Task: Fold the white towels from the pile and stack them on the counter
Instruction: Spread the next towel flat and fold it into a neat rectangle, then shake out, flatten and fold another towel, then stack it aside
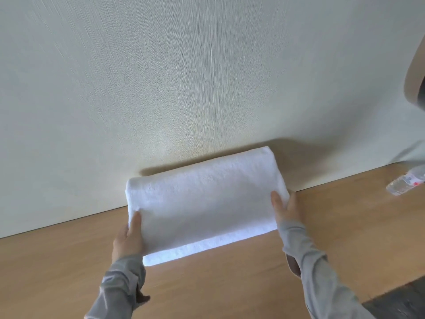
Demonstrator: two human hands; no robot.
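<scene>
A folded white towel (204, 201) is held flat over the wooden counter (230, 284), close to the pale wall. My left hand (130, 236) grips its left end, thumb on top and fingers underneath. At the right end my right hand (285, 207) grips the same way. Both arms wear grey sleeves. Whether the towel touches the counter cannot be told; its near edge hangs a little lower. The pile of unfolded towels is out of view.
A clear plastic bottle (403, 183) lies on its side on the counter at the far right by the wall. A dark patch of surface (400, 300) shows at the bottom right corner. A rounded beige object (414, 72) hangs at the right edge.
</scene>
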